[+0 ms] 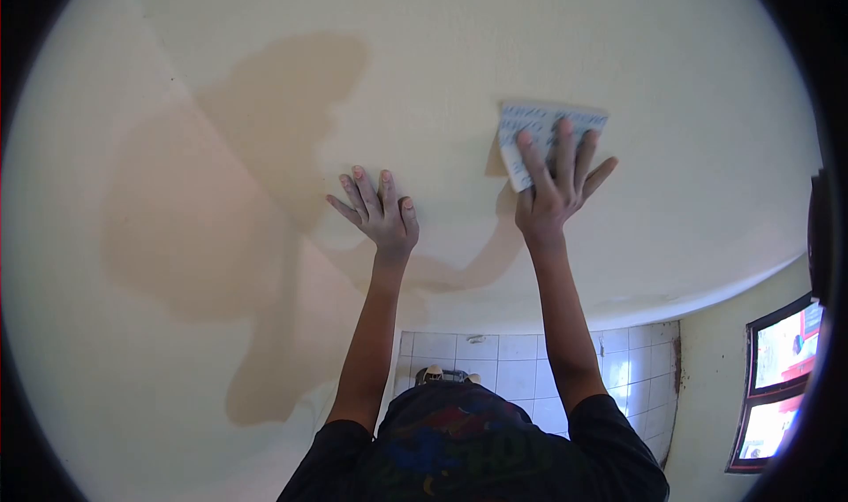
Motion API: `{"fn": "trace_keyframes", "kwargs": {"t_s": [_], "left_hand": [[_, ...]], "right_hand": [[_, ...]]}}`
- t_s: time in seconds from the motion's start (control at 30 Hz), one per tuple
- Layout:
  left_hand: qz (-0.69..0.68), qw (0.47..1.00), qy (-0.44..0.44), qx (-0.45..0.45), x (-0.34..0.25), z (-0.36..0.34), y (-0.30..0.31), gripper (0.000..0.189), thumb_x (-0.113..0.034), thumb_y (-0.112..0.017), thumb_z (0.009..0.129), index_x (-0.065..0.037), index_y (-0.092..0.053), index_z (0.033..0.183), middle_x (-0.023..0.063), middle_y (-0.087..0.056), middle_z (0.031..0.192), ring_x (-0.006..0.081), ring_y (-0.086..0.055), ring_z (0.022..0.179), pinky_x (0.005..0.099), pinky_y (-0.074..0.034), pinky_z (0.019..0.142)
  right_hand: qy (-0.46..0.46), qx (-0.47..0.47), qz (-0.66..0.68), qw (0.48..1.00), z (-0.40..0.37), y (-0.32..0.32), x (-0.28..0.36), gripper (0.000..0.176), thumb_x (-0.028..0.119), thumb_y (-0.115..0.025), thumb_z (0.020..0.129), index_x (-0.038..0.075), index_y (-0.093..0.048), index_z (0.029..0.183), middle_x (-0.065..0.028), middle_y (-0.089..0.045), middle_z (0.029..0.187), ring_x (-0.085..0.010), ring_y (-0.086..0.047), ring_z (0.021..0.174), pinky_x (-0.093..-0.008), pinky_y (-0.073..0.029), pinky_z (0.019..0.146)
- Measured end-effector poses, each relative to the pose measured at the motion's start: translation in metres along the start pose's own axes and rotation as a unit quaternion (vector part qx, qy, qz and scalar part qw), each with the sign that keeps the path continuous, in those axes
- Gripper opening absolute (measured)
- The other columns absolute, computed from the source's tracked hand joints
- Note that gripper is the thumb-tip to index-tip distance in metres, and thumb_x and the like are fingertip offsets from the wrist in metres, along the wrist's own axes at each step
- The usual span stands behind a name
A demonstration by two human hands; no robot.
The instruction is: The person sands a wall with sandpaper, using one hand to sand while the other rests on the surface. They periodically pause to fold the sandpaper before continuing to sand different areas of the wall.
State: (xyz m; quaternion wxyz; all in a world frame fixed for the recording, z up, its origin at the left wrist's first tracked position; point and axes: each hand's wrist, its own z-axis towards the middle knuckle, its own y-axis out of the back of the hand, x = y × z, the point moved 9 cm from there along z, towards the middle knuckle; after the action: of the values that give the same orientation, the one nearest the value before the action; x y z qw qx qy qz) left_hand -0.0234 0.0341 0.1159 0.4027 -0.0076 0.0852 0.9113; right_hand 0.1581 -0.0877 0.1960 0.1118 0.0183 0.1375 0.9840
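Note:
Spread fingers of my right hand (558, 179) press a sheet of paper with blue print (528, 117), which looks like sandpaper backing, flat on the pale wall (450, 69). The sheet's top edge and left side stick out past my fingers. My left hand (380, 212) rests on the same wall, lower and to the left, with its fingers apart and nothing in it. Both hands look dusty.
A wall corner (238, 162) runs down the left side, with shadows across it. White floor tiles (517, 369) show below, behind my dark shirt (468, 440). At the lower right is a dark-framed window (782, 378).

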Motion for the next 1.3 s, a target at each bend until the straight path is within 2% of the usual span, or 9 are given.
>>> {"fn": "trace_keyframes", "kwargs": {"t_s": [0.1, 0.3, 0.53, 0.77, 0.8, 0.93, 1.07, 1.2, 1.3], "left_hand": [[0.001, 1.000, -0.002, 0.001, 0.000, 0.000, 0.000, 0.053, -0.036, -0.023, 0.101, -0.010, -0.030, 0.147, 0.0197, -0.017, 0.155, 0.0406, -0.008, 0.143, 0.0627, 0.003, 0.110], [0.002, 1.000, -0.002, 0.005, 0.000, 0.001, 0.002, 0.053, -0.036, -0.023, 0.101, -0.010, -0.031, 0.146, 0.0198, -0.017, 0.155, 0.0406, -0.009, 0.143, 0.0628, 0.003, 0.110], [-0.004, 1.000, 0.000, 0.008, 0.007, -0.007, -0.002, 0.051, -0.036, -0.024, 0.101, -0.012, -0.033, 0.146, 0.0197, -0.018, 0.154, 0.0413, -0.010, 0.143, 0.0639, 0.002, 0.109], [-0.005, 0.999, -0.018, 0.030, 0.013, -0.017, -0.003, 0.050, -0.035, -0.026, 0.101, -0.014, -0.035, 0.145, 0.0195, -0.019, 0.154, 0.0417, -0.010, 0.143, 0.0647, 0.001, 0.109], [-0.009, 0.999, -0.023, 0.026, 0.012, -0.015, -0.003, 0.050, -0.035, -0.026, 0.101, -0.014, -0.035, 0.145, 0.0193, -0.019, 0.154, 0.0417, -0.010, 0.143, 0.0647, 0.001, 0.109], [-0.012, 1.000, -0.018, 0.008, 0.011, -0.015, -0.005, 0.050, -0.035, -0.027, 0.101, -0.014, -0.035, 0.145, 0.0188, -0.019, 0.154, 0.0412, -0.010, 0.143, 0.0644, 0.001, 0.110], [-0.017, 1.000, -0.010, 0.022, 0.013, -0.016, -0.002, 0.049, -0.034, -0.027, 0.100, -0.014, -0.037, 0.144, 0.0184, -0.019, 0.154, 0.0387, -0.011, 0.144, 0.0635, 0.002, 0.110], [-0.039, 0.998, -0.001, 0.051, 0.016, -0.013, 0.002, 0.050, -0.034, -0.029, 0.100, -0.010, -0.039, 0.142, 0.0178, -0.023, 0.153, 0.0362, -0.012, 0.144, 0.0630, 0.002, 0.110], [-0.019, 0.997, -0.022, 0.067, 0.014, 0.002, 0.011, 0.050, -0.033, -0.030, 0.100, -0.007, -0.041, 0.141, 0.0175, -0.025, 0.152, 0.0357, -0.014, 0.144, 0.0629, 0.001, 0.110]], "right_hand": [[-0.046, -0.012, 0.018, 0.999, -0.013, -0.005, 0.000, 0.045, 0.014, -0.053, 0.081, 0.033, -0.065, 0.119, -0.0099, -0.041, 0.146, -0.0372, -0.018, 0.143, -0.0595, 0.009, 0.111], [0.161, 0.004, 0.005, 0.987, -0.121, -0.037, 0.025, 0.044, 0.014, -0.053, 0.083, 0.037, -0.065, 0.119, -0.0033, -0.043, 0.146, -0.0318, -0.020, 0.143, -0.0595, 0.007, 0.112], [0.004, -0.001, 0.014, 1.000, -0.014, -0.013, 0.019, 0.045, 0.015, -0.055, 0.080, 0.032, -0.065, 0.120, -0.0108, -0.042, 0.145, -0.0394, -0.021, 0.142, -0.0593, 0.008, 0.112], [0.320, 0.150, -0.006, 0.936, -0.187, -0.076, 0.062, 0.050, 0.024, -0.059, 0.082, 0.044, -0.055, 0.127, 0.0120, -0.047, 0.141, -0.0147, -0.033, 0.138, -0.0586, -0.005, 0.113], [0.290, 0.116, 0.001, 0.950, -0.160, -0.065, 0.058, 0.046, 0.020, -0.052, 0.088, 0.045, -0.055, 0.127, 0.0163, -0.045, 0.142, -0.0079, -0.037, 0.133, -0.0488, -0.043, 0.084], [0.091, 0.015, -0.006, 0.996, -0.003, -0.012, 0.034, 0.045, 0.018, -0.056, 0.085, 0.040, -0.060, 0.123, 0.0058, -0.046, 0.143, -0.0219, -0.035, 0.137, -0.0571, -0.010, 0.112], [-0.073, -0.032, 0.043, 0.996, 0.025, -0.006, 0.023, 0.050, 0.013, -0.055, 0.082, 0.041, -0.060, 0.124, 0.0002, -0.044, 0.145, -0.0307, -0.029, 0.140, -0.0599, 0.003, 0.111], [0.132, 0.021, -0.002, 0.991, -0.103, -0.052, 0.060, 0.050, 0.018, -0.057, 0.083, 0.045, -0.057, 0.125, 0.0080, -0.047, 0.142, -0.0254, -0.035, 0.137, -0.0614, -0.002, 0.112], [0.179, 0.051, -0.005, 0.983, -0.091, -0.036, 0.050, 0.050, 0.021, -0.058, 0.083, 0.046, -0.056, 0.126, 0.0114, -0.049, 0.139, -0.0222, -0.038, 0.135, -0.0608, -0.003, 0.112]]}}
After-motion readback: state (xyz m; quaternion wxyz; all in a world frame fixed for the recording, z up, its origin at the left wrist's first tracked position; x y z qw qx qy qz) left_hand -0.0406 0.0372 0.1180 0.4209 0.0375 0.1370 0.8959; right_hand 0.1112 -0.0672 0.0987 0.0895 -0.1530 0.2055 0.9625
